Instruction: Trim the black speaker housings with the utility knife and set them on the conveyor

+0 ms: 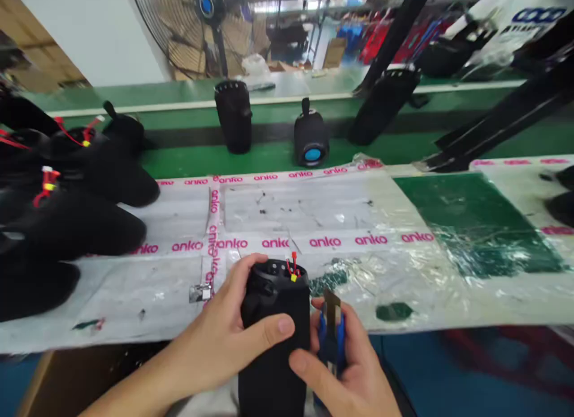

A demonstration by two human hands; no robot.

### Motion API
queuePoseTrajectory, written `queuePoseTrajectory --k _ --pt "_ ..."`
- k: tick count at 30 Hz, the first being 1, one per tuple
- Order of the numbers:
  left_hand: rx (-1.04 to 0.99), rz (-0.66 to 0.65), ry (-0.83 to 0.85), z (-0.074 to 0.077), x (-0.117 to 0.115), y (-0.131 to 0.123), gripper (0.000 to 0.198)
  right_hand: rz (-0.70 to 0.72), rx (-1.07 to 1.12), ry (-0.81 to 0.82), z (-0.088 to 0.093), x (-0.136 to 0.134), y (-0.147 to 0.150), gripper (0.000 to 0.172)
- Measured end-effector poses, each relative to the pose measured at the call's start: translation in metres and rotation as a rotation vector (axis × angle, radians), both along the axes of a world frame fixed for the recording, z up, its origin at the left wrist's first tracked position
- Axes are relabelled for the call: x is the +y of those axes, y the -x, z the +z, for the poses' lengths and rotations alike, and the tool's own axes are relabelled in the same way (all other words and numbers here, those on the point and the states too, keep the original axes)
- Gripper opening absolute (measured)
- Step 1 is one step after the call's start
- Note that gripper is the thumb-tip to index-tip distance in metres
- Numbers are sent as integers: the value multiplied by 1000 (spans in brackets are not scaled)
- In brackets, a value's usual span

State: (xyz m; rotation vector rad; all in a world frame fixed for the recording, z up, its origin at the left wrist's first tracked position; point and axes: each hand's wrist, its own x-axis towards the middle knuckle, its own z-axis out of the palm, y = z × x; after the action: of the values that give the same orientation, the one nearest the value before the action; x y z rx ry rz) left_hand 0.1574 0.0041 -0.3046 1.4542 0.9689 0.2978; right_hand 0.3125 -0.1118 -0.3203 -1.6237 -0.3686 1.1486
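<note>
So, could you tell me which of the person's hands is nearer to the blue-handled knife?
Right. The right hand grips the blue-handled knife itself, while the left hand wraps the black speaker body just to the knife's left, not touching it.

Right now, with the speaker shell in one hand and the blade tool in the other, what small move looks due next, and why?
Probably bring the blue blade tool in the right hand up to the open top of the black speaker shell. The left hand holds the shell upright, red wires stick out of it, and the blade already points that way.
</note>
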Motion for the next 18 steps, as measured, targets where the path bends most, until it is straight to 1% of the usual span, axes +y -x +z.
queuePoseTrajectory --k 2,4,7,11,14,16,18 --pt "134 -91 -207 0 6 3 88 7 -2 7 -2 1 -6 77" --pt "186 -142 -330 0 11 5 96 7 -5 22 -5 0 -14 71" --pt "196 -177 -381 -4 16 5 94 6 1 34 -12 0 -23 65" --pt "219 -221 -461 -8 19 1 90 23 33 34 -18 -2 -31 62" --pt "204 -190 -555 -11 19 -10 87 34 7 33 -17 -9 -35 62" --pt "175 -150 -617 -13 16 -21 87 5 -16 36 -13 -15 -36 69" --pt "135 -115 -667 -14 13 -34 88 -55 -17 67 -8 -18 -36 77"
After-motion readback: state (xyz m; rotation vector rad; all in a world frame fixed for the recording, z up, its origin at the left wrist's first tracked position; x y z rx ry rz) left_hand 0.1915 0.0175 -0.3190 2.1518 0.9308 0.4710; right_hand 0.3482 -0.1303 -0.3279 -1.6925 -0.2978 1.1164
